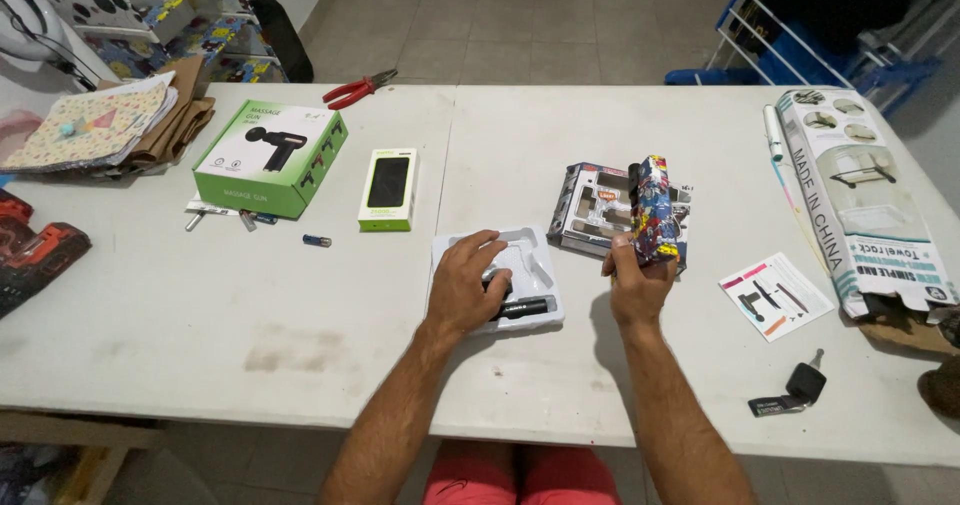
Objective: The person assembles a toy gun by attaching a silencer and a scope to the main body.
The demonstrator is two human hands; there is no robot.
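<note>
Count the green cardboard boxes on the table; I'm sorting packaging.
2: the large green cardboard box at the table's far left, and the small green cardboard box just right of it.

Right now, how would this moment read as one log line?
left hand: on black piece in white tray | right hand: holding colourful patterned device upright | table: green box, red pliers

Glossy printed box [655, 211]; white moulded plastic tray [530, 255]; matt table [200, 305].
</note>
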